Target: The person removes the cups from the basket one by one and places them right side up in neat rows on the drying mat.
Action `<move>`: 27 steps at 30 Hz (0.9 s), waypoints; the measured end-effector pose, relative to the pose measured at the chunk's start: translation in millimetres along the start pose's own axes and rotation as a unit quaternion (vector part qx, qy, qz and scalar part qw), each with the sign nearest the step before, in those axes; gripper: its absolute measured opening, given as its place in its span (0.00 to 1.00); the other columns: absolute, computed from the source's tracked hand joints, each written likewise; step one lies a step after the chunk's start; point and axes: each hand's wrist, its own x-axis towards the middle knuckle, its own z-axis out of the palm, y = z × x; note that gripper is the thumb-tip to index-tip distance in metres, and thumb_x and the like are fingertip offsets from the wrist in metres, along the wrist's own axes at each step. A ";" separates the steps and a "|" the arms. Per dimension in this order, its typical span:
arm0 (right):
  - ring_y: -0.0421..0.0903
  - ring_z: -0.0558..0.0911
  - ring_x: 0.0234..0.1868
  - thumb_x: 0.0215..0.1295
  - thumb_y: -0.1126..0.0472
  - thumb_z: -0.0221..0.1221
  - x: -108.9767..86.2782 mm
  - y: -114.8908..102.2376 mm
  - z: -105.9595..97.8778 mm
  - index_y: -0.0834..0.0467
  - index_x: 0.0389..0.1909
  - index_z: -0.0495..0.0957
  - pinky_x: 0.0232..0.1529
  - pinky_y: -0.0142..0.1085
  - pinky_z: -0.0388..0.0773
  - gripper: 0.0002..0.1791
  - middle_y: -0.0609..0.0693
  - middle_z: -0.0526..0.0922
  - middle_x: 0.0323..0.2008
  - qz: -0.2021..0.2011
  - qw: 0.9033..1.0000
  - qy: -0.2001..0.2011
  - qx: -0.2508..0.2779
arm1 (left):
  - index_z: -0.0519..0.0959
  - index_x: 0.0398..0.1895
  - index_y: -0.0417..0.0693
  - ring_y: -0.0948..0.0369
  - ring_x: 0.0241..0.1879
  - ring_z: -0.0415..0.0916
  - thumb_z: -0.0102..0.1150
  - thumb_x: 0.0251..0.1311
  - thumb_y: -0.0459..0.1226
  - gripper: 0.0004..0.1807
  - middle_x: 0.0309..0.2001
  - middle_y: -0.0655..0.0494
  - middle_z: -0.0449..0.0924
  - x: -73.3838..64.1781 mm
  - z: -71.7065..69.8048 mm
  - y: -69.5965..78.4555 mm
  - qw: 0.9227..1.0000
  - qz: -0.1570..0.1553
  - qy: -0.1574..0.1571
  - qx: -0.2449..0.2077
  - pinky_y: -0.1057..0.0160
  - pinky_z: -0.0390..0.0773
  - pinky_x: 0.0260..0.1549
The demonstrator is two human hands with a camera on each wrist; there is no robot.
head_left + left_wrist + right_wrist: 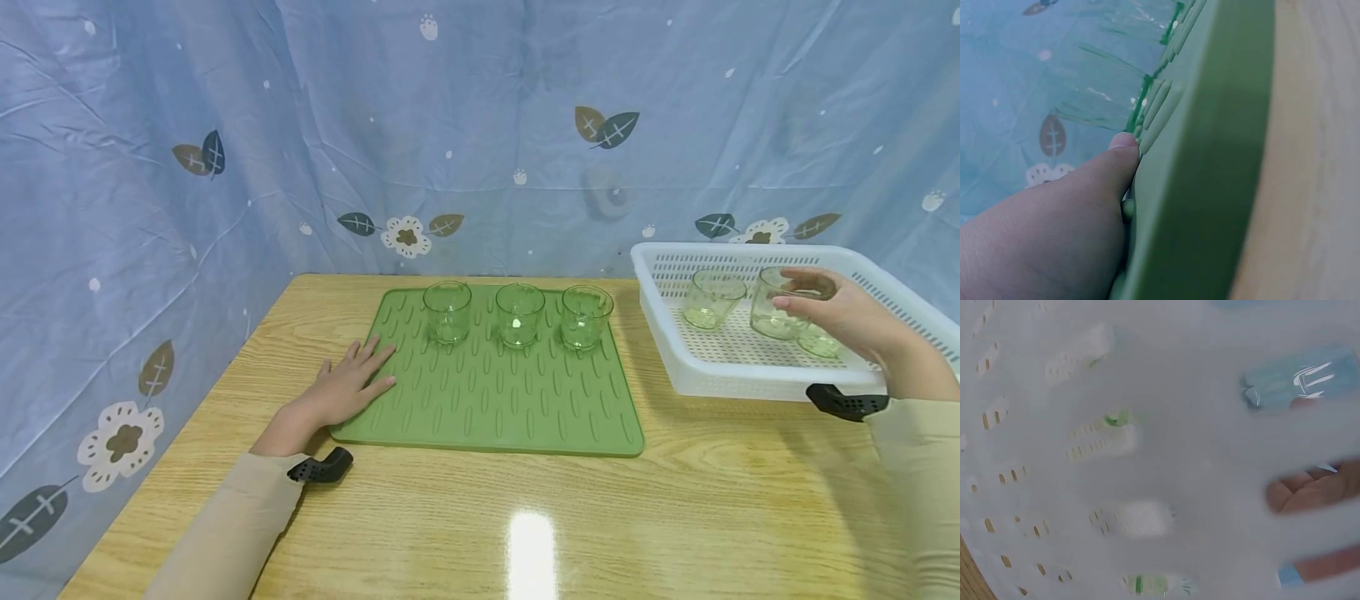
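My left hand (348, 387) lies with spread, straight fingers on the left edge of the green drying mat (495, 408). In the left wrist view, its thumb (1124, 142) rests along the mat's edge. My right hand (847, 312) is over the white basket (750, 379), holding a clear greenish glass (767, 312) by its upper part between thumb and fingers. Another glass (712, 300) leans to its left, and a third (821, 342) is partly hidden under the hand. In the right wrist view, the basket's slotted wall (1204, 462) covers most of the hand.
Along the mat's back half stand three glasses in a row: a left one (447, 312), a middle one (520, 315) and a right one (586, 318). The wooden table (465, 517) extends in front, and a blue patterned curtain (487, 125) hangs behind.
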 end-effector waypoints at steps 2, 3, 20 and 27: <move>0.21 0.67 0.47 0.81 0.54 0.52 -0.2 -0.1 0.5 0.67 0.81 0.43 0.40 0.21 0.67 0.40 0.51 0.62 0.61 0.000 1.000 0.005 0.004 | 0.51 0.84 0.49 0.35 0.79 0.31 0.40 0.79 0.58 0.39 0.82 0.39 0.38 -0.1 -0.5 0.4 1.000 0.000 0.000 0.000 0.21 0.32 0.65; 0.21 0.67 0.47 0.81 0.54 0.52 -0.3 -0.1 0.9 0.67 0.81 0.44 0.40 0.20 0.67 0.40 0.49 0.63 0.60 -0.001 1.000 0.008 0.005 | 0.51 0.84 0.49 0.35 0.79 0.31 0.40 0.79 0.59 0.39 0.82 0.39 0.38 -0.1 -0.7 0.6 1.000 0.000 0.000 0.000 0.21 0.32 0.65; 0.21 0.70 0.53 0.80 0.63 0.53 -5.8 -15.3 7.8 0.43 0.71 0.60 0.45 0.19 0.67 0.25 0.25 0.70 0.54 -0.068 0.996 0.036 0.041 | 0.50 0.84 0.50 0.35 0.79 0.31 0.40 0.79 0.59 0.39 0.82 0.39 0.38 -0.1 -1.5 1.5 1.000 -0.002 -0.004 0.000 0.21 0.32 0.65; 0.23 0.72 0.54 0.78 0.69 0.53 -8.3 -28.1 12.0 0.40 0.69 0.65 0.46 0.19 0.67 0.27 0.27 0.74 0.54 -0.099 0.993 0.048 0.050 | 0.50 0.84 0.50 0.36 0.79 0.31 0.40 0.79 0.58 0.39 0.82 0.39 0.37 -0.8 -1.5 1.6 1.000 -0.003 -0.005 0.000 0.21 0.32 0.65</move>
